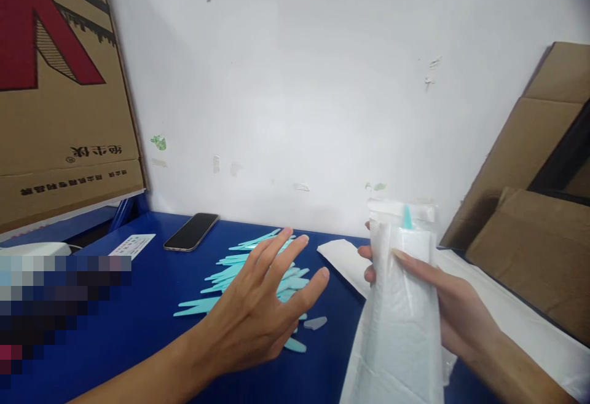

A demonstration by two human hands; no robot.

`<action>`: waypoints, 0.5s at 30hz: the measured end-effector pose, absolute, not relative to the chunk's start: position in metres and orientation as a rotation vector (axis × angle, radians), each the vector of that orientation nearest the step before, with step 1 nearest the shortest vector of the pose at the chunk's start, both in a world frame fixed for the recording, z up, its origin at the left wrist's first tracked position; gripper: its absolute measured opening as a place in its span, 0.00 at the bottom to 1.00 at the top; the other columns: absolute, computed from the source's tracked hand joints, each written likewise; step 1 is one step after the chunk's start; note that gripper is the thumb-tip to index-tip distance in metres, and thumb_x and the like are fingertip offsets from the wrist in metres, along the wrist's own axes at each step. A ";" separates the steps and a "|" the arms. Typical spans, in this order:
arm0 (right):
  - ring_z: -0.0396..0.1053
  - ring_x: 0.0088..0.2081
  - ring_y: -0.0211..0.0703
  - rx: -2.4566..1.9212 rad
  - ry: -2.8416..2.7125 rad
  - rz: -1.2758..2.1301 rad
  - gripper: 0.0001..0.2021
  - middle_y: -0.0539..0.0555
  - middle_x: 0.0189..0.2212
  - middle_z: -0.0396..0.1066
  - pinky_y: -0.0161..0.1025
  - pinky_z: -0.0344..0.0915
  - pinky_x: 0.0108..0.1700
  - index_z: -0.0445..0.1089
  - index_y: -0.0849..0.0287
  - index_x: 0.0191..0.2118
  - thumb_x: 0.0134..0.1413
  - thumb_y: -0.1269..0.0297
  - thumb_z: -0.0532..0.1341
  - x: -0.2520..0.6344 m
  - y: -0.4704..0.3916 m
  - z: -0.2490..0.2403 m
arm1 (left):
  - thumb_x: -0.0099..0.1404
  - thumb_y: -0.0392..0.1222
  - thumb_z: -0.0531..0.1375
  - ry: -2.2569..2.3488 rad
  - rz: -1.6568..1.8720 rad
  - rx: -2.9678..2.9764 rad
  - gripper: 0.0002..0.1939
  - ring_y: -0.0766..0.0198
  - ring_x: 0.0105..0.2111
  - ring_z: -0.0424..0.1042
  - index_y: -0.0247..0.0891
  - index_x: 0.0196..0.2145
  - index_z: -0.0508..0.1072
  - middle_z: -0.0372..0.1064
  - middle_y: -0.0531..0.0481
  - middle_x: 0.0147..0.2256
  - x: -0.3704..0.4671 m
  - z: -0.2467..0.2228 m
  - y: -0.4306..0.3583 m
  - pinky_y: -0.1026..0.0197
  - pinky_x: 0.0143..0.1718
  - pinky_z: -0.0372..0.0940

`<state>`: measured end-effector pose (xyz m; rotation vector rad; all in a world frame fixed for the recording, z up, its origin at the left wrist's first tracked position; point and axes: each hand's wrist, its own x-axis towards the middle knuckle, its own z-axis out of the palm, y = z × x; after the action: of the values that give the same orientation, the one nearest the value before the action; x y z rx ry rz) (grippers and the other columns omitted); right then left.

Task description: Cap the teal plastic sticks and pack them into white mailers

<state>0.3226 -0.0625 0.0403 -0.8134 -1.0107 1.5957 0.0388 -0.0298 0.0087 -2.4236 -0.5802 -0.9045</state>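
Observation:
My right hand (461,305) grips a white padded pack in a clear plastic sleeve (405,318), thumb across its front and fingers behind. The tip of a teal plastic strip (407,217) shows near the top of the sleeve. My left hand (265,299) is over a loose pile of teal tapered strips (230,272), fingers spread and nothing seen in them. Part of the pile is hidden beneath this hand. A small pale translucent piece (316,323) lies on the blue table just right of the pile.
A phone (192,232) and a printed card (133,245) lie at the table's back left. White sheets (520,305) lie to the right, below a brown cardboard box (534,256). Another large carton (69,115) stands at left. A white wall (295,84) closes off the back.

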 end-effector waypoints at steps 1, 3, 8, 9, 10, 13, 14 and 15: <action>0.78 0.38 0.46 -0.810 -1.030 1.593 0.17 0.58 0.42 0.81 0.36 0.75 0.38 0.77 0.55 0.53 0.62 0.55 0.63 0.322 -0.063 0.041 | 0.61 0.25 0.55 -0.580 -0.902 -2.432 0.32 0.34 0.69 0.39 0.39 0.62 0.61 0.45 0.29 0.65 0.039 0.009 -0.030 0.29 0.59 0.56; 0.78 0.36 0.46 -0.812 -1.080 1.582 0.17 0.59 0.39 0.81 0.36 0.75 0.38 0.78 0.56 0.51 0.62 0.54 0.63 0.319 -0.066 0.045 | 0.60 0.25 0.55 -0.562 -0.911 -2.449 0.32 0.34 0.68 0.41 0.38 0.62 0.62 0.46 0.29 0.64 0.039 0.008 -0.030 0.29 0.59 0.56; 0.77 0.48 0.54 -0.799 -1.152 1.480 0.16 0.58 0.47 0.80 0.41 0.75 0.45 0.79 0.54 0.49 0.61 0.53 0.63 0.314 -0.073 0.054 | 0.61 0.26 0.56 -0.543 -1.031 -2.621 0.29 0.41 0.65 0.51 0.34 0.60 0.62 0.53 0.32 0.61 0.041 0.005 -0.038 0.37 0.61 0.57; 0.75 0.52 0.56 -0.794 -1.144 1.480 0.17 0.57 0.51 0.78 0.43 0.74 0.49 0.79 0.53 0.50 0.60 0.53 0.63 0.313 -0.075 0.054 | 0.63 0.27 0.56 -0.574 -1.046 -2.700 0.29 0.44 0.63 0.54 0.34 0.61 0.61 0.54 0.33 0.60 0.042 0.004 -0.040 0.39 0.62 0.59; 0.73 0.54 0.57 -0.799 -1.133 1.488 0.18 0.56 0.54 0.77 0.46 0.72 0.52 0.78 0.52 0.51 0.60 0.51 0.63 0.311 -0.076 0.053 | 0.65 0.30 0.56 -0.615 -1.054 -2.784 0.29 0.45 0.62 0.56 0.35 0.63 0.60 0.55 0.33 0.60 0.043 0.002 -0.042 0.40 0.61 0.60; 0.71 0.56 0.61 -0.933 -1.120 1.495 0.22 0.57 0.54 0.76 0.53 0.67 0.58 0.78 0.53 0.52 0.58 0.46 0.63 0.304 -0.079 0.048 | 0.68 0.38 0.57 -0.743 -1.043 -3.038 0.32 0.46 0.60 0.60 0.40 0.67 0.54 0.58 0.36 0.61 0.048 -0.001 -0.048 0.41 0.60 0.63; 0.71 0.56 0.62 -0.994 -1.131 1.477 0.23 0.58 0.53 0.77 0.54 0.67 0.59 0.78 0.53 0.51 0.56 0.44 0.65 0.301 -0.079 0.045 | 0.68 0.40 0.57 -0.768 -1.030 -3.128 0.33 0.46 0.60 0.61 0.42 0.68 0.53 0.60 0.38 0.61 0.050 -0.002 -0.050 0.42 0.59 0.64; 0.71 0.56 0.63 -1.046 -1.145 1.456 0.25 0.58 0.52 0.77 0.54 0.67 0.58 0.78 0.54 0.50 0.54 0.43 0.66 0.298 -0.080 0.042 | 0.68 0.42 0.58 -0.789 -1.022 -3.223 0.34 0.47 0.59 0.63 0.45 0.69 0.53 0.62 0.40 0.60 0.051 -0.003 -0.052 0.43 0.59 0.65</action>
<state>0.2982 -0.0802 0.0416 -1.0459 -1.1451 1.4561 0.0507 -0.0517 -0.0031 -3.2231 -0.7886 -1.0217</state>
